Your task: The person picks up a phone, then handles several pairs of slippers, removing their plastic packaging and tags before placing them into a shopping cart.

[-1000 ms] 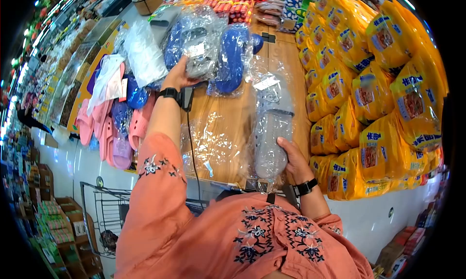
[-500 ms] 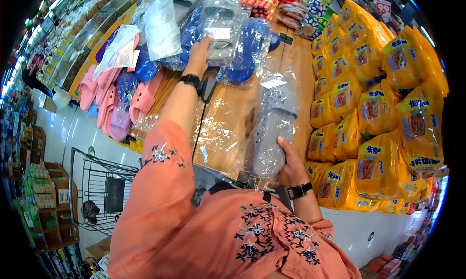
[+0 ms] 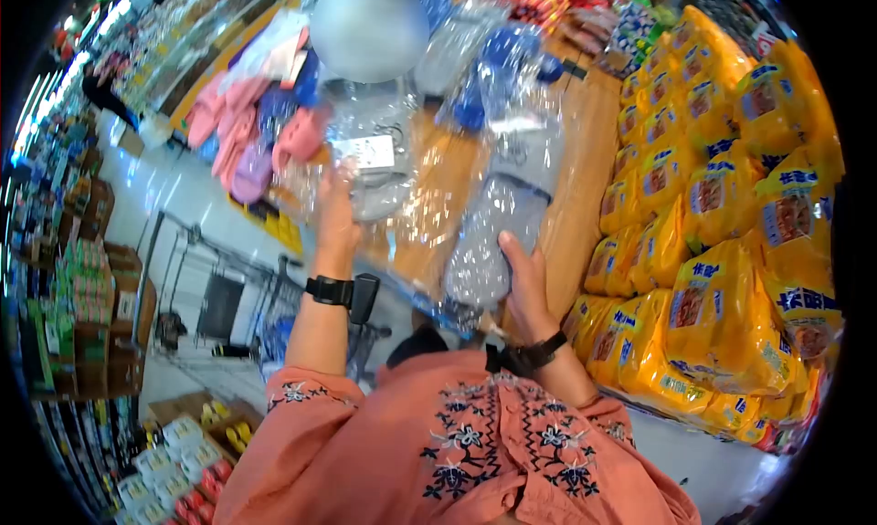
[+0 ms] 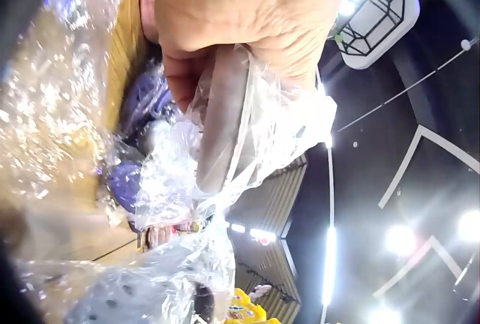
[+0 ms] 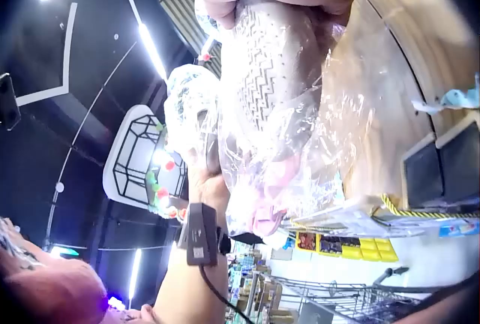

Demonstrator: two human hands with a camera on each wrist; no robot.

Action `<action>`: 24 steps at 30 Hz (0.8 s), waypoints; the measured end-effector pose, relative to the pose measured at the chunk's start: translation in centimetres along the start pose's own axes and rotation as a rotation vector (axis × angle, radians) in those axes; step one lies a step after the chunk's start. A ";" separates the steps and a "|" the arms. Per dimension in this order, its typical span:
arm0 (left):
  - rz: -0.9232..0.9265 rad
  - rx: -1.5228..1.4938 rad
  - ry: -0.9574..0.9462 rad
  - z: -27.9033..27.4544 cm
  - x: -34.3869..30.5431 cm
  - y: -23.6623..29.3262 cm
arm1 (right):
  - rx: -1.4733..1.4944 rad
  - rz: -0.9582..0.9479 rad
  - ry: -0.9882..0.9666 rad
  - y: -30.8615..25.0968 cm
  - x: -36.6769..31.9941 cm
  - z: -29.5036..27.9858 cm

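Note:
My left hand (image 3: 336, 219) grips a grey slipper (image 3: 379, 196) in clear plastic with a white label, raised over the table's near left part. In the left wrist view its thick edge (image 4: 225, 121) shows below my curled fingers. My right hand (image 3: 525, 283) holds another bagged grey slipper (image 3: 480, 251) by its near end, thumb on top. The right wrist view shows the zigzag tread of its sole (image 5: 259, 76). Bagged blue slippers (image 3: 498, 68) lie beyond both hands. Pink slippers (image 3: 297, 137) hang at the table's left edge.
Yellow packages (image 3: 717, 297) are piled along the right of the wooden table (image 3: 575, 151). A wire shopping cart (image 3: 219, 306) stands on the floor at left, near stocked shelves (image 3: 87, 278). Red packets (image 3: 525, 0) lie at the far end.
My left hand has drawn the bagged grey slipper off the far pile, toward me. My right hand keeps its hold on the other slipper, now tilted more. The head view has turned.

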State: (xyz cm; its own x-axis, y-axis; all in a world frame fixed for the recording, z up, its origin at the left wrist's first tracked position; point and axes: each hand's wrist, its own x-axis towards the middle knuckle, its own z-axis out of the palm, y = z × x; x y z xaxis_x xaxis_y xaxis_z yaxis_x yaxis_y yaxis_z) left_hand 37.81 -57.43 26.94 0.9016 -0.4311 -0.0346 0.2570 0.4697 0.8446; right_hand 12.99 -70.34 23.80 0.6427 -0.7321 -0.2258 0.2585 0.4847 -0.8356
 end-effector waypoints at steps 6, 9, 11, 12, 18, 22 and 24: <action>0.155 0.407 0.322 -12.2 -10.8 3.2 | -0.158 0.047 -0.134 1.7 -2.0 0.6; 0.213 1.139 0.486 -18.2 -15.8 6.2 | -0.200 0.080 -0.148 2.5 -2.4 1.4; 0.256 0.914 0.523 -20.5 -18.2 5.9 | -0.211 0.033 -0.168 2.8 -1.9 3.0; 0.266 0.804 0.541 -21.1 -19.4 6.0 | -0.229 0.033 -0.179 2.8 -1.8 3.7; 0.040 0.773 0.440 -23.9 -24.9 7.6 | -0.420 -0.034 -0.270 3.5 1.0 7.6; -0.079 0.699 0.363 -24.1 -28.1 9.3 | -0.514 -0.204 -0.403 2.4 4.2 11.1; -0.155 0.713 0.342 -24.8 -29.3 9.4 | -0.589 -0.250 -0.454 2.0 5.8 13.1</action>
State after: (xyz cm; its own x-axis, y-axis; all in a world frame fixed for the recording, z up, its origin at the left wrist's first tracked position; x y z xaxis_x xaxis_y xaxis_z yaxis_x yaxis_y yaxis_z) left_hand 22.40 -21.27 22.60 0.9601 -0.1371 -0.2438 0.2084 -0.2309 0.9504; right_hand 26.71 -67.36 27.37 0.8808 -0.4569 0.1245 0.0909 -0.0950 -0.9913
